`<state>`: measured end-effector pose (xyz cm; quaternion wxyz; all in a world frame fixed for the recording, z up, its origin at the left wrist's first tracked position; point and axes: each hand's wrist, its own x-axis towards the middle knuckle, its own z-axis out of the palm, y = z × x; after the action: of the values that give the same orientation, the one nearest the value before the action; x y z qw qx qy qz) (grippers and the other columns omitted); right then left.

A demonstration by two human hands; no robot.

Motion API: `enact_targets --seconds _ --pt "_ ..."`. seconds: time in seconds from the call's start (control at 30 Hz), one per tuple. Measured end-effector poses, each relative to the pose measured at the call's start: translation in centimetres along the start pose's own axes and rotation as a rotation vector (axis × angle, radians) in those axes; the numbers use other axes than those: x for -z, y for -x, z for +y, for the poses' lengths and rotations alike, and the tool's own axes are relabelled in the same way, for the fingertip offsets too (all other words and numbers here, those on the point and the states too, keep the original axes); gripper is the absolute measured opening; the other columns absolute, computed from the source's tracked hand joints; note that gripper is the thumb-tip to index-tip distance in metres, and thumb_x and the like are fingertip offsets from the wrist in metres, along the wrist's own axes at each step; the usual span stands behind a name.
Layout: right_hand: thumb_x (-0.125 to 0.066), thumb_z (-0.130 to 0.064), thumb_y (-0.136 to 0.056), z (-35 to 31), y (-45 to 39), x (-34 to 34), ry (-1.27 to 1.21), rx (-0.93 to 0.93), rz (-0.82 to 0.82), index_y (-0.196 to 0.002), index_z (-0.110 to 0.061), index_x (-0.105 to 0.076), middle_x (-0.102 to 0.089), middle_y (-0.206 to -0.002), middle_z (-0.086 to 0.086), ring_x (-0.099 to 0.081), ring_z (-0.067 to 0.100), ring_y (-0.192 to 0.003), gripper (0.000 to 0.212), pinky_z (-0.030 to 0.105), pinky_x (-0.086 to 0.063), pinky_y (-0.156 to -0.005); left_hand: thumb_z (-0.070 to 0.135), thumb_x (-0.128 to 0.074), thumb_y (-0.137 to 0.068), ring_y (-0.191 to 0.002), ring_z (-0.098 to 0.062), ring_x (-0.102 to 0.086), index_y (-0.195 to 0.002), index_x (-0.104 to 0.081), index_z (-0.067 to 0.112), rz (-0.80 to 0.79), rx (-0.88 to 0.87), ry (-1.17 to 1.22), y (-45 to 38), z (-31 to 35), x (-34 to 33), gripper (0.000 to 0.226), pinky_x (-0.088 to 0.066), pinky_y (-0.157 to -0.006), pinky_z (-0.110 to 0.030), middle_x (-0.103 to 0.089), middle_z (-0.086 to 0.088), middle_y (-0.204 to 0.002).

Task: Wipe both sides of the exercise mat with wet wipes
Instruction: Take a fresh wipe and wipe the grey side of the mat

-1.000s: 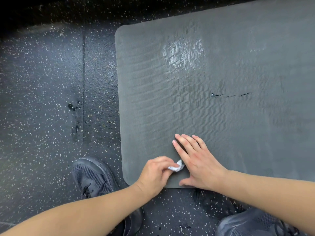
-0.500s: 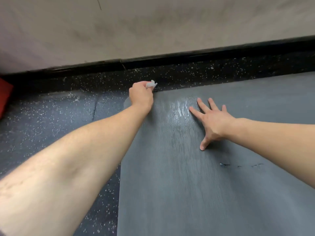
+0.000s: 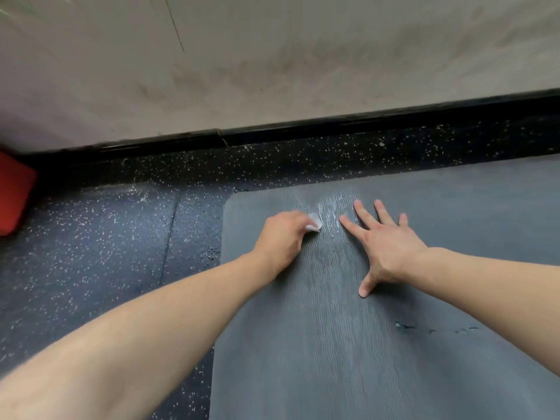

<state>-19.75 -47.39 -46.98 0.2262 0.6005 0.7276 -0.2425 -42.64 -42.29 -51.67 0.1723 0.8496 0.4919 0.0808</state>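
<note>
Grey foam with a fine wavy ribbed texture makes up the exercise mat [image 3: 378, 344], which lies flat on a dark rubber floor [image 3: 91, 253] speckled with pale flecks. The mat has a rounded corner at its far left, near the black baseboard [image 3: 303, 131] under a dull beige wall [image 3: 272, 56]. The left hand [image 3: 280, 241] rests on the mat close to that corner, its fingers curled tight around a small crumpled white wet wipe [image 3: 313, 222], which touches the mat surface. Just right of the wipe, a shiny wet streak [image 3: 333, 213] glistens on the ribs. The right hand [image 3: 385, 244] lies flat on the mat beside the streak, fingers straight and spread, holding nothing. Nearer to the person, short ragged tears [image 3: 406, 325] mark the foam. A red block [image 3: 13, 195] sits left of the mat, well apart.
</note>
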Motion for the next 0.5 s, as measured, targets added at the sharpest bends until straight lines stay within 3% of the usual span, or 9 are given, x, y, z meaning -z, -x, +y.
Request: enact_targets --seconds 0.07,0.13,0.2,0.3,0.33,0.5 --pt "-0.089 -0.081 -0.045 0.0 0.1 0.1 -0.006 0.007 0.006 -0.164 -0.039 0.021 0.032 -0.171 0.000 0.021 0.041 -0.159 0.167 0.071 -0.009 -0.124 0.019 -0.065 -0.093 -0.097 -0.024 -0.069 -0.100 -0.076 0.029 -0.043 -0.101 0.073 2.9 0.4 -0.6 0.016 -0.055 -0.082 -0.034 -0.074 0.004 -0.104" --pt "-0.088 -0.082 -0.045 0.1 0.3 0.3 -0.016 0.008 0.010 -0.164 -0.038 0.020 0.031 -0.171 0.000 0.020 0.040 -0.159 0.166 0.071 -0.009 -0.124 0.020 -0.068 -0.092 -0.095 -0.020 -0.070 -0.098 -0.077 0.030 -0.114 -0.082 0.108 4.0 0.8 -0.4 0.015 -0.054 -0.082 -0.031 -0.074 0.005 -0.101" --pt "-0.088 -0.080 -0.049 0.0 1.0 0.4 -0.037 0.003 0.022 -0.165 -0.036 0.020 0.030 -0.172 0.003 0.020 0.040 -0.160 0.164 0.070 -0.008 -0.126 0.022 -0.072 -0.091 -0.097 -0.013 -0.071 -0.098 -0.080 0.028 -0.102 0.072 0.206 2.9 1.4 0.2 0.012 -0.054 -0.088 -0.028 -0.077 0.008 -0.100" --pt "-0.085 -0.080 -0.057 -0.7 3.9 -1.5 -0.093 -0.018 0.038 -0.164 -0.031 0.023 0.033 -0.170 0.010 0.021 0.042 -0.159 0.160 0.066 -0.007 -0.128 0.017 -0.070 -0.092 -0.100 -0.002 -0.069 -0.099 -0.081 0.027 0.144 0.454 0.350 1.7 1.8 0.9 0.017 -0.052 -0.092 -0.019 -0.076 0.017 -0.099" --pt "-0.084 -0.081 -0.057 -1.1 5.2 -2.6 -0.101 -0.021 0.035 -0.163 -0.031 0.025 0.035 -0.169 0.012 0.022 0.043 -0.158 0.160 0.066 -0.006 -0.128 0.019 -0.069 -0.093 -0.099 -0.003 -0.069 -0.099 -0.081 0.028 0.181 0.498 0.310 1.9 1.9 0.7 0.016 -0.051 -0.090 -0.017 -0.076 0.016 -0.099" --pt "-0.080 -0.085 -0.058 -2.7 9.8 -7.6 -0.049 0.027 0.011 -0.160 -0.024 0.032 0.037 -0.168 0.014 0.022 0.041 -0.159 0.164 0.064 -0.007 -0.129 0.020 -0.069 -0.091 -0.099 -0.017 -0.067 -0.097 -0.078 0.032 0.073 0.322 0.133 5.9 4.5 -1.6 0.017 -0.046 -0.081 -0.027 -0.074 0.008 -0.103"
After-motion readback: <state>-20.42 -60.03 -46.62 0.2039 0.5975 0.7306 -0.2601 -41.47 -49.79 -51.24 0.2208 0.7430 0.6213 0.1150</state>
